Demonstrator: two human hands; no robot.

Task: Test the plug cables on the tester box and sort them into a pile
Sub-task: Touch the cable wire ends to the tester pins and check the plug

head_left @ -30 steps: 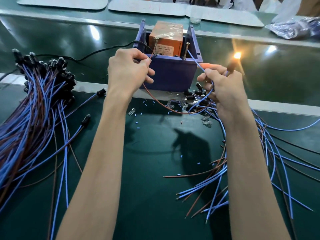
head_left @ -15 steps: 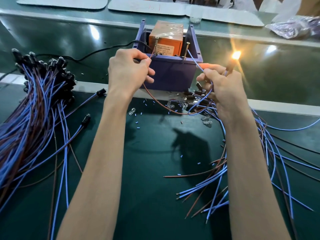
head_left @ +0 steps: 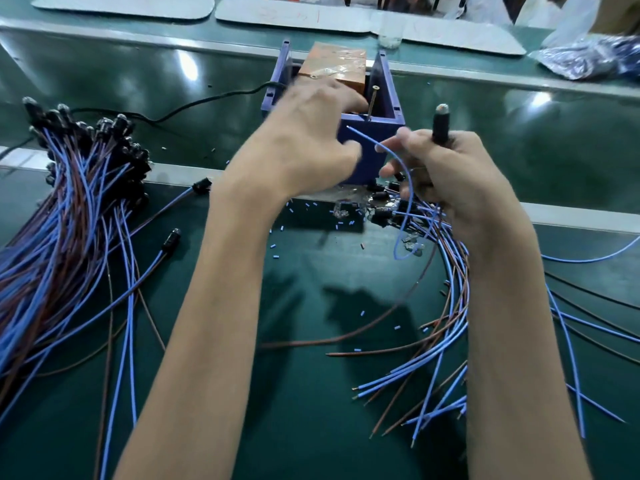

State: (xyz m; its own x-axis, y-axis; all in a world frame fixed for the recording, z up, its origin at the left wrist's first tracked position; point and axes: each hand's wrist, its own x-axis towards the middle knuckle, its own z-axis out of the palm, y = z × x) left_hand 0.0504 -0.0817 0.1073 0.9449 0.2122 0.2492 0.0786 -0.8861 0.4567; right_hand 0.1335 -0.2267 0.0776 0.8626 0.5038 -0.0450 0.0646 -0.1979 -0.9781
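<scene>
Near the box: both hands work just in front of the box (head_left: 372,147), so the wires can reach it.
Box: blue, open on top, with an orange block (head_left: 332,69) inside and a metal pin (head_left: 373,100) sticking up. I think the pin is where a bare wire end touches for the test.
Right hand: the right hand (head_left: 460,188) is closed around one black plug (head_left: 440,124), held upright just right of the box. The tip points up, likely so its light is easy to see. The tip looks dark.
Blue wire: the blue wire (head_left: 408,181) curls from that hand, and its bare end floats free in front of the box, touching nothing.
Left hand: the left hand (head_left: 304,143) is blurry in front of the box. I cannot tell if its fingers hold anything.
Waiting cables: a loose heap (head_left: 446,306) lies under the right hand, close to the box for quick grabbing.
Pile: the pile (head_left: 65,209) lies well left of the box, plugs all at the far end. This looks like the sorted side.
Next: I guess this cable goes to the pile.
</scene>
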